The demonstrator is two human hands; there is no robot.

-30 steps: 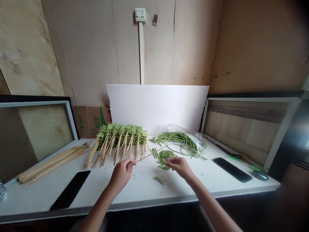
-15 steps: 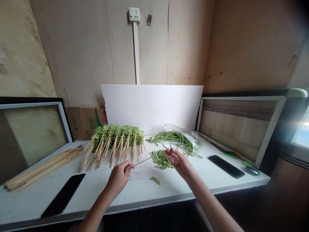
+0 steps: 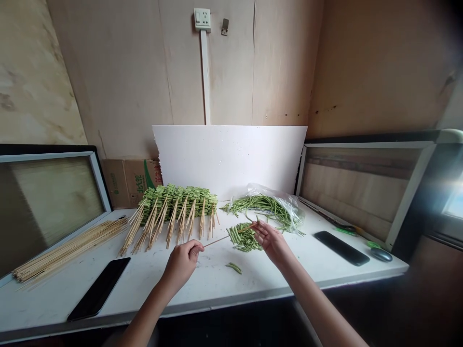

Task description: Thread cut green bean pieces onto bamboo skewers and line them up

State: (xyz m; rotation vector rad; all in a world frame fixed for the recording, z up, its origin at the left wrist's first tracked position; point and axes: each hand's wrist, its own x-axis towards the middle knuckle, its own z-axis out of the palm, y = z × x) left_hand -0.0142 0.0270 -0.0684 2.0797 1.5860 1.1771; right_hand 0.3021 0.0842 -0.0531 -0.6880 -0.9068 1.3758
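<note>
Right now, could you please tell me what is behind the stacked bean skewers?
A cardboard box and white panel show behind the bean skewers, which hide whatever is lower.

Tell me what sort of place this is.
Probably a small food-preparation corner, perhaps for a snack stall: a pile of skewered green beans on a white table, a bundle of bare sticks, and long uncut beans in clear plastic.
</note>
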